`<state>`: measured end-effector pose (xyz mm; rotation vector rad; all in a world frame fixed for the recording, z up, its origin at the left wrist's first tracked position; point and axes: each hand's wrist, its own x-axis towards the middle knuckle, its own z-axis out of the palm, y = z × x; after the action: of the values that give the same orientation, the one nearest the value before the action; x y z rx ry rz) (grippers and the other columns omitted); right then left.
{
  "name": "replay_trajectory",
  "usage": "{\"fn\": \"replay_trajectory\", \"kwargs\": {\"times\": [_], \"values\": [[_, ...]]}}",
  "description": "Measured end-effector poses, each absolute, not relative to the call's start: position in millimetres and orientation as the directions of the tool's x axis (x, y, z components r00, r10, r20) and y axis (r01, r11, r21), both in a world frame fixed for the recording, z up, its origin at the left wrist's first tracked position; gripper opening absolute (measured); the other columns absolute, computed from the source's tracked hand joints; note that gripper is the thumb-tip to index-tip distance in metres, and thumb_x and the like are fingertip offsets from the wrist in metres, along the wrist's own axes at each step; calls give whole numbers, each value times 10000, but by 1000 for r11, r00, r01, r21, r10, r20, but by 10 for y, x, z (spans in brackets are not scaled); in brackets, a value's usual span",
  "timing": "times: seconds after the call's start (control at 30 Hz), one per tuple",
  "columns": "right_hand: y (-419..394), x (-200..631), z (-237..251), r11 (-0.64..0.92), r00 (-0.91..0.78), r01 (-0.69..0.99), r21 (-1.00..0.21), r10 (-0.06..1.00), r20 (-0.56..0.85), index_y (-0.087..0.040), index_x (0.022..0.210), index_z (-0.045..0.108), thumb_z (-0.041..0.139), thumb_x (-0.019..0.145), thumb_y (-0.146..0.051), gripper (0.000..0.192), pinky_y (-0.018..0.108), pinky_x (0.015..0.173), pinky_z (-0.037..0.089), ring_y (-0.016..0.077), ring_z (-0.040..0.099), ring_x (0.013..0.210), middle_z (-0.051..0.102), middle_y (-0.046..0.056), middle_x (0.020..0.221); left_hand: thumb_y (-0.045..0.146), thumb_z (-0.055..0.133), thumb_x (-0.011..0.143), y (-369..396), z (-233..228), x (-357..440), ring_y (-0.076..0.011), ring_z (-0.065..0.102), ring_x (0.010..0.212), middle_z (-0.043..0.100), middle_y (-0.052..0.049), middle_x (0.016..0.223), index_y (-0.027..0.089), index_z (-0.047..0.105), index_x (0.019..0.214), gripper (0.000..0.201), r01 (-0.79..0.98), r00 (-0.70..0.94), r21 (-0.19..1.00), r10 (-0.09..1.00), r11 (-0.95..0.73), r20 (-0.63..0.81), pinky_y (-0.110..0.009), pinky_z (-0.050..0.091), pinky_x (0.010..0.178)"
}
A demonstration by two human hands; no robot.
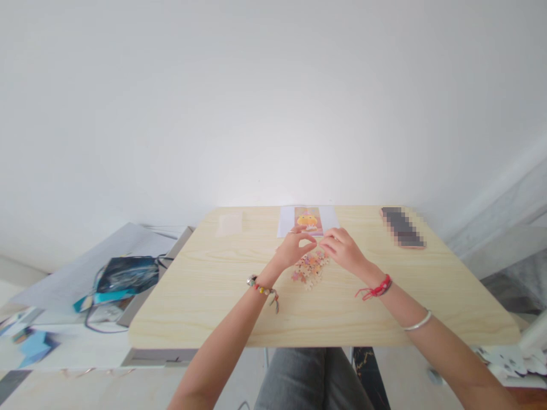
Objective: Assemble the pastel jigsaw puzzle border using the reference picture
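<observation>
Above a loose pile of small jigsaw puzzle pieces [308,270], my two hands come close together. My left hand [294,248] curves its thumb and index finger into a pinch, the other fingers bent behind. Facing it, my right hand [345,251] has its thumb and fingertips pressed together. Whatever lies between the fingertips of either hand is too small to make out. Just beyond the hands is a white sheet with a printed picture [307,220] of a yellow cartoon figure; my left fingers overlap its lower edge.
The pile and sheet lie on a pale wooden table [205,296] against a white wall. A phone [403,228], blurred out, lies at the far right. A pale, thin square [229,224] is at the far left. Beside the table on the left is a dark bag [128,275] with cords.
</observation>
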<state>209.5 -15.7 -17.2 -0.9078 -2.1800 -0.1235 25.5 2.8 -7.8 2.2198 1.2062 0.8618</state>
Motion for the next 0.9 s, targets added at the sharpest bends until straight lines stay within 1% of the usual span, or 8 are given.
{"fn": "replay_trajectory", "kwargs": {"times": [0.07, 0.17, 0.23, 0.3, 0.43, 0.6, 0.7, 0.9], "values": [[-172, 2114, -178, 742, -460, 642, -192, 573, 679, -197, 730, 636, 487, 858, -203, 197, 332, 737, 426, 182, 522, 777, 565, 61, 787, 189, 607, 784, 11, -59, 263, -230, 455, 1196, 554, -110, 1177, 191, 680, 823, 83, 558, 433, 655, 852, -510, 294, -382, 442, 926], [-168, 2158, -174, 717, -421, 638, -282, 631, 652, -208, 863, 648, 546, 825, -234, 112, 347, 767, 445, 196, 536, 841, 567, 69, 883, 200, 602, 787, -19, -29, 260, -234, 455, 1193, 525, -105, 1204, 196, 674, 833, 86, 563, 436, 623, 835, -543, 334, -397, 433, 939], [-154, 2193, -160, 702, -404, 626, -339, 664, 629, -211, 922, 645, 551, 823, -242, 141, 338, 758, 458, 190, 545, 834, 561, 70, 913, 214, 609, 784, -41, -13, 257, -241, 440, 1205, 504, -105, 1217, 196, 671, 837, 83, 575, 426, 587, 821, -569, 379, -413, 407, 969], [-139, 2226, -146, 702, -411, 612, -363, 675, 613, -208, 907, 653, 536, 834, -249, 144, 320, 725, 465, 177, 549, 795, 559, 63, 883, 217, 615, 781, -56, -7, 264, -248, 412, 1225, 475, -105, 1240, 198, 667, 839, 81, 594, 416, 547, 807, -591, 420, -424, 381, 996], [-124, 2282, -145, 688, -417, 619, -378, 696, 585, -211, 843, 671, 505, 856, -258, 173, 311, 697, 461, 166, 543, 750, 557, 50, 810, 210, 618, 777, -58, -28, 324, -262, 373, 1244, 416, -80, 1288, 217, 663, 819, 62, 633, 434, 448, 769, -631, 470, -444, 377, 1001], [-117, 2347, -196, 649, -392, 656, -385, 729, 560, -199, 774, 660, 515, 850, -230, 167, 305, 698, 452, 164, 541, 749, 546, 41, 779, 205, 602, 791, -39, -80, 426, -271, 373, 1229, 419, -96, 1255, 208, 649, 832, 63, 638, 467, 365, 718, -678, 516, -472, 377, 999], [-125, 2353, -204, 653, -391, 652, -385, 725, 567, -193, 769, 648, 519, 846, -215, 152, 300, 696, 453, 161, 540, 747, 542, 42, 786, 203, 593, 796, -47, -97, 439, -271, 357, 1235, 409, -96, 1260, 205, 643, 832, 62, 637, 471, 335, 695, -694, 543, -464, 382, 999], [-122, 2245, -190, 684, -431, 643, -345, 695, 575, -198, 788, 644, 505, 846, -200, 151, 307, 702, 454, 166, 542, 752, 547, 47, 799, 206, 608, 785, -98, -78, 332, -283, 357, 1229, 411, -86, 1283, 215, 646, 812, 48, 694, 464, 272, 704, -666, 538, -478, 402, 978]]}}
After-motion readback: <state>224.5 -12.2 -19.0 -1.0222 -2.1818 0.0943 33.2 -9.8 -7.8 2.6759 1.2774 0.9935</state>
